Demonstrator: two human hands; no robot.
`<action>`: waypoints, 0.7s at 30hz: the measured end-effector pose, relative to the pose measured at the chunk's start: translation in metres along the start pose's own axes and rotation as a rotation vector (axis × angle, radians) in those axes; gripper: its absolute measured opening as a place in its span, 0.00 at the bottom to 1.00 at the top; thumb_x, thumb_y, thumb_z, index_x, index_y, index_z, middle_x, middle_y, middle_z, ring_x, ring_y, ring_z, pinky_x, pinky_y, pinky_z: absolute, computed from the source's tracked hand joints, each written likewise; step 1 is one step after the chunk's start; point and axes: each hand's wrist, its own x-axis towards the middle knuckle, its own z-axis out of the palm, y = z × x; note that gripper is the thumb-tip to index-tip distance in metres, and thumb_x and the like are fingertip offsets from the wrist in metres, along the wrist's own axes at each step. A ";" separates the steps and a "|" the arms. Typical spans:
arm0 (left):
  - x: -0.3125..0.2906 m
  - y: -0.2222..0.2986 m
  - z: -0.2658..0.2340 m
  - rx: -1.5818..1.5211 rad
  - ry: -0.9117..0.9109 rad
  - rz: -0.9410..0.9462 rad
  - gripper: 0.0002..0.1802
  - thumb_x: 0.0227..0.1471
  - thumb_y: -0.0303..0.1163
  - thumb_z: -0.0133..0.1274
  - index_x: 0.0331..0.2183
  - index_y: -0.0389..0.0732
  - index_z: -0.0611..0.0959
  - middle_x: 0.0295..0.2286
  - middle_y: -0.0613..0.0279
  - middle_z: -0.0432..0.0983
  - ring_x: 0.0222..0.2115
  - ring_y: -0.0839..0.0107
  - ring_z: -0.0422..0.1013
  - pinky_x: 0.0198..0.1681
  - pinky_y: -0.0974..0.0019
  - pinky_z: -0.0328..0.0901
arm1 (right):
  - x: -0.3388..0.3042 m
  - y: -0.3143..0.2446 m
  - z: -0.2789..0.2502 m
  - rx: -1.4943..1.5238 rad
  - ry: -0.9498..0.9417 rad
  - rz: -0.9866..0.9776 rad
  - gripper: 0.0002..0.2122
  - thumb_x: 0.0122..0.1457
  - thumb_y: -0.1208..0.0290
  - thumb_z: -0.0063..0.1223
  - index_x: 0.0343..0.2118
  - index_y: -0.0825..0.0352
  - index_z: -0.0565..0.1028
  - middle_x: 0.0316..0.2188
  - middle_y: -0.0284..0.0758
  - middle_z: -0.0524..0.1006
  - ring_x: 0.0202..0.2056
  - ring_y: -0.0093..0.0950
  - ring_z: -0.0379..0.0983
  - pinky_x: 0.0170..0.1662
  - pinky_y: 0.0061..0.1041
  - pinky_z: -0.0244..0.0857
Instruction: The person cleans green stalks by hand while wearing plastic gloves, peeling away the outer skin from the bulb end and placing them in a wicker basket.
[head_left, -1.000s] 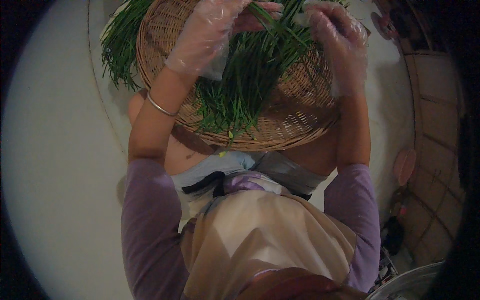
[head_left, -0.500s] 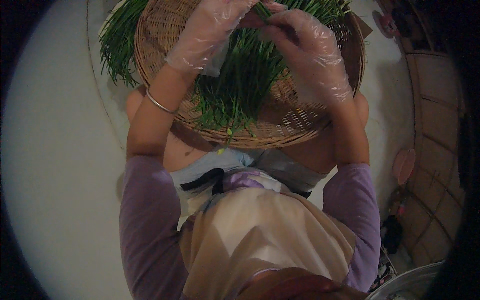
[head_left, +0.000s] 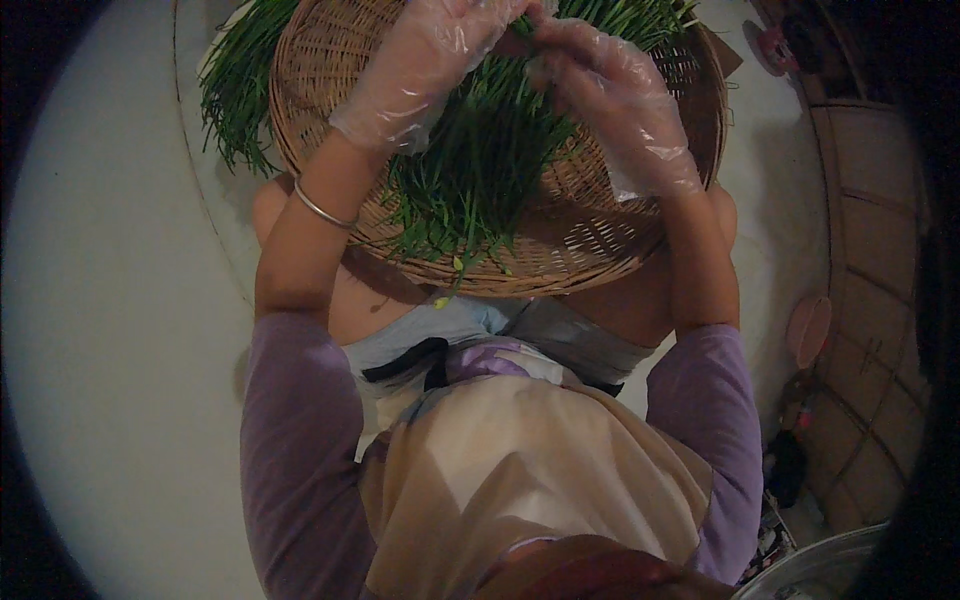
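A round wicker basket (head_left: 300, 110) rests across my thighs. Inside it lies a heap of long, thin green leaves that look like garlic chives (head_left: 480, 150), their tips trailing toward me. Over the basket's far half, my left hand (head_left: 425, 65), in a clear plastic glove, is closed, its fingertips partly cut off by the top edge. My right hand (head_left: 615, 100), gloved alike, curls its fingers close beside the left one. A few green chive stalks show between the two sets of fingertips, pinched there above the heap.
More long green chives (head_left: 240, 90) lie left of the basket on the pale floor (head_left: 110, 330). A pink oval object (head_left: 808, 330) is on the right, by brown tiles (head_left: 880, 400). A metal basin's rim (head_left: 830, 560) shows at lower right.
My right hand has turned a little and its glove cuff hangs differently. Its fingers have shifted slightly at the stalks. The left hand has moved only slightly; basket and heap stay put.
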 end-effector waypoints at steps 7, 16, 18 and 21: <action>0.006 -0.001 -0.008 -0.624 -0.131 -0.306 0.21 0.60 0.26 0.45 0.55 0.37 0.71 0.28 0.56 0.69 0.28 0.65 0.66 0.35 0.57 0.65 | -0.003 -0.011 -0.003 -0.122 -0.004 -0.016 0.13 0.61 0.74 0.49 0.48 0.68 0.76 0.31 0.31 0.78 0.31 0.19 0.72 0.36 0.19 0.68; 0.025 0.004 -0.025 -1.985 0.042 -0.868 0.19 0.63 0.37 0.46 0.50 0.35 0.75 0.47 0.53 0.75 0.49 0.62 0.72 0.52 0.57 0.69 | -0.001 -0.037 -0.126 -0.406 0.744 -0.308 0.12 0.63 0.67 0.50 0.45 0.68 0.76 0.36 0.32 0.79 0.34 0.21 0.74 0.40 0.20 0.67; 0.028 0.003 -0.026 -1.988 0.012 -0.905 0.20 0.63 0.37 0.46 0.51 0.35 0.74 0.47 0.51 0.75 0.48 0.62 0.72 0.51 0.57 0.70 | -0.005 -0.041 -0.121 -0.367 0.732 -0.306 0.12 0.63 0.67 0.50 0.44 0.68 0.76 0.36 0.33 0.79 0.34 0.21 0.74 0.40 0.21 0.67; 0.025 0.014 -0.018 -1.504 0.010 -0.557 0.20 0.63 0.37 0.46 0.51 0.35 0.75 0.46 0.50 0.75 0.49 0.62 0.71 0.53 0.59 0.69 | -0.012 -0.045 -0.079 -0.041 0.444 -0.185 0.12 0.63 0.67 0.50 0.44 0.69 0.75 0.35 0.33 0.78 0.34 0.22 0.74 0.39 0.22 0.67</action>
